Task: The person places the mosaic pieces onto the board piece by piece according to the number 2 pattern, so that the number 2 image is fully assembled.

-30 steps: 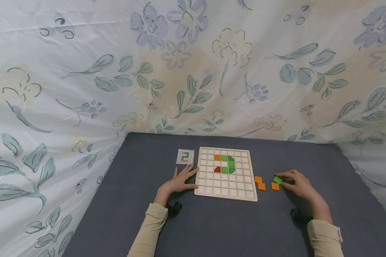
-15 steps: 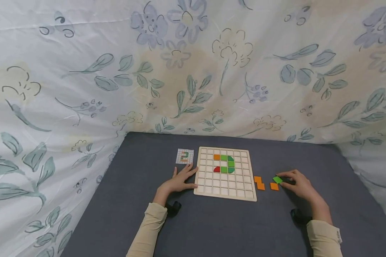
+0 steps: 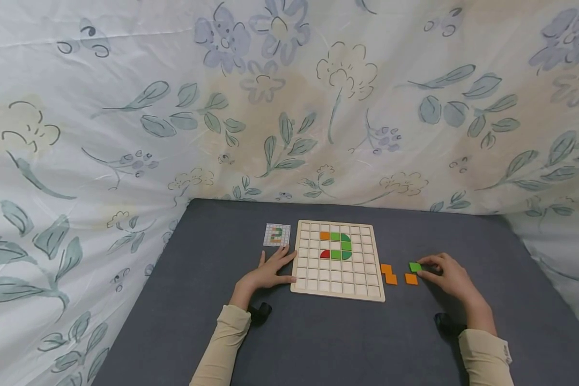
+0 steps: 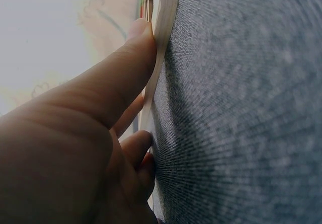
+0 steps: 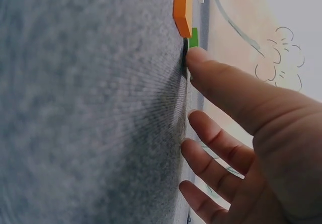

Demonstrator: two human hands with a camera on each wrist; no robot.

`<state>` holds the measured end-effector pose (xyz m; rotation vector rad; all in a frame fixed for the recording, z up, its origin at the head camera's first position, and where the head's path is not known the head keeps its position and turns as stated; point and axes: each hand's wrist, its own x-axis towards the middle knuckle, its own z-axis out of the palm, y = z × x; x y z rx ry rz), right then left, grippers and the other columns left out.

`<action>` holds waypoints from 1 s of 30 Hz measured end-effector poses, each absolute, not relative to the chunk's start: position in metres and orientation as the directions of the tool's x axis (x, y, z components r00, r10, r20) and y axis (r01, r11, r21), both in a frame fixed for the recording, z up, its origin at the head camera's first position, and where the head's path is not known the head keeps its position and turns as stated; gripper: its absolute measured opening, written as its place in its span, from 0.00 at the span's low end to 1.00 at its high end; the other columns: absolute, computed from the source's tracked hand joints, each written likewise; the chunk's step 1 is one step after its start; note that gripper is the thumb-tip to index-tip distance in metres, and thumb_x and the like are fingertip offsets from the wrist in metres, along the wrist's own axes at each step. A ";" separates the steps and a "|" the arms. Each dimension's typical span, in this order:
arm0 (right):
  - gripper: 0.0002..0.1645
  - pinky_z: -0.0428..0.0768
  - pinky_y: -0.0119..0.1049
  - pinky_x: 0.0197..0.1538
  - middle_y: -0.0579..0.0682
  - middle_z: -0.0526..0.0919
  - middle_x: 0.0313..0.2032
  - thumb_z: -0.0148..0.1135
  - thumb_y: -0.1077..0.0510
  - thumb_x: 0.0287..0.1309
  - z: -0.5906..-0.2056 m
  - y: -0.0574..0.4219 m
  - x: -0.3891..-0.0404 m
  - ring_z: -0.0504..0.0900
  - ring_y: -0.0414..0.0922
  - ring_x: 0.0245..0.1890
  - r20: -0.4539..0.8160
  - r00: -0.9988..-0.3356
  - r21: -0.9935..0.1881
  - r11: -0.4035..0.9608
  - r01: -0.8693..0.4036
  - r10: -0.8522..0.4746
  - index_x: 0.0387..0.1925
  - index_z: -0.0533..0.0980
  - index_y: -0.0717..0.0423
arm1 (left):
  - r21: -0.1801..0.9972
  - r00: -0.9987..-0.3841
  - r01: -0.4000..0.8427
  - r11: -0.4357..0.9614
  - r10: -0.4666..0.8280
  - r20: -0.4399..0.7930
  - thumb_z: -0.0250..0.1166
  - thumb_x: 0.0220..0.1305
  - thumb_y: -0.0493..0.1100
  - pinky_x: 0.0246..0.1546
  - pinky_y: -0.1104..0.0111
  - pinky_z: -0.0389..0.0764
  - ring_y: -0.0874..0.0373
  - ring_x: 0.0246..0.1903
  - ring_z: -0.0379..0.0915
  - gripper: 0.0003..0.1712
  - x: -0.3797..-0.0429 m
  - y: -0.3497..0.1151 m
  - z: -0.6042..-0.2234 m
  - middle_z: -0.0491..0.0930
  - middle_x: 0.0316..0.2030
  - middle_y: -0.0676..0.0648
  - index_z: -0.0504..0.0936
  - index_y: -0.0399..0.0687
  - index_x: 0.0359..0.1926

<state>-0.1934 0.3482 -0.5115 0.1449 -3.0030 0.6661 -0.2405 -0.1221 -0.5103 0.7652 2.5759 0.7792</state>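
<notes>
My right hand (image 3: 451, 276) pinches a square green tile (image 3: 415, 266) between thumb and forefinger, low over the dark cloth. A loose orange tile (image 3: 412, 279) lies just in front of that tile. In the right wrist view the thumb hides most of the green tile (image 5: 194, 36). With fingers spread, my left hand (image 3: 266, 273) touches the left edge of a wooden grid board (image 3: 335, 279). Orange, green and red pieces sit in its cells, forming an angular figure. The left wrist view has the thumb (image 4: 126, 68) against the board's side.
Two orange tiles (image 3: 391, 279) lie touching each other by the board's right edge. A small printed pattern card (image 3: 276, 235) lies beyond the left fingertips. A floral curtain (image 3: 289, 107) hangs behind the dark tabletop (image 3: 338, 343).
The green tile has turned and shifted slightly away from me in my right fingers. The left hand stays against the board.
</notes>
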 end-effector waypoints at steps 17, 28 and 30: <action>0.23 0.69 0.46 0.33 0.60 0.73 0.40 0.66 0.46 0.52 -0.503 0.322 -0.199 0.71 0.52 0.34 0.091 -0.995 -0.418 0.906 -0.071 -0.037 0.43 0.79 0.59 | 0.589 -0.792 0.398 0.703 0.588 -0.166 0.59 0.62 0.58 0.64 0.41 0.22 0.49 0.72 0.29 0.43 -0.242 -0.122 -0.508 0.40 0.73 0.44 0.49 0.58 0.73; 0.22 0.69 0.47 0.34 0.59 0.74 0.42 0.66 0.46 0.52 -0.501 0.297 -0.202 0.73 0.52 0.35 0.100 -0.994 -0.441 0.893 -0.092 -0.053 0.41 0.80 0.58 | 0.592 -0.794 0.389 0.706 0.583 -0.174 0.59 0.62 0.58 0.64 0.41 0.22 0.49 0.72 0.29 0.43 -0.240 -0.122 -0.508 0.41 0.73 0.44 0.49 0.57 0.72; 0.21 0.69 0.47 0.34 0.59 0.74 0.42 0.66 0.46 0.52 -0.502 0.292 -0.202 0.73 0.51 0.34 0.103 -0.993 -0.442 0.891 -0.101 -0.061 0.41 0.79 0.57 | 0.590 -0.792 0.392 0.706 0.586 -0.174 0.59 0.62 0.58 0.64 0.41 0.22 0.49 0.72 0.29 0.43 -0.240 -0.122 -0.508 0.40 0.73 0.44 0.49 0.57 0.73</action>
